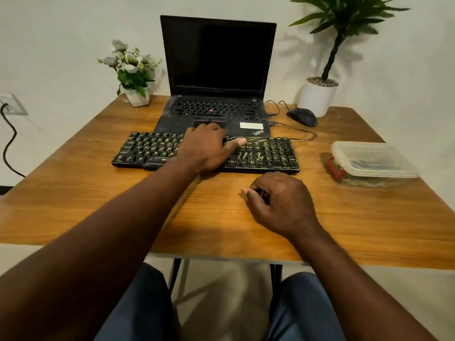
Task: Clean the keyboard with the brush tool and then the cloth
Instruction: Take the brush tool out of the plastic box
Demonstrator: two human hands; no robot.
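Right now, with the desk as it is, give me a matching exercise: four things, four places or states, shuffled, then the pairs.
1 keyboard
2 mouse
3 plastic container
4 laptop

A lid on, near the table's right edge
B open, screen dark
C under the left hand
D next to the white plant pot

Pairs: 1-C, 2-D, 3-A, 4-B

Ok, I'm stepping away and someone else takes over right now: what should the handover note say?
Left hand: lies on the keyboard, thumb out across the keys.
Right hand: on the table before the keyboard, fingers curled, pinching a thin dark item, possibly the brush tool.
Done: nothing evident; yellowish streaks cover the keys.
Left: brushing, then wiping. No cloth in view; check the lidded container.
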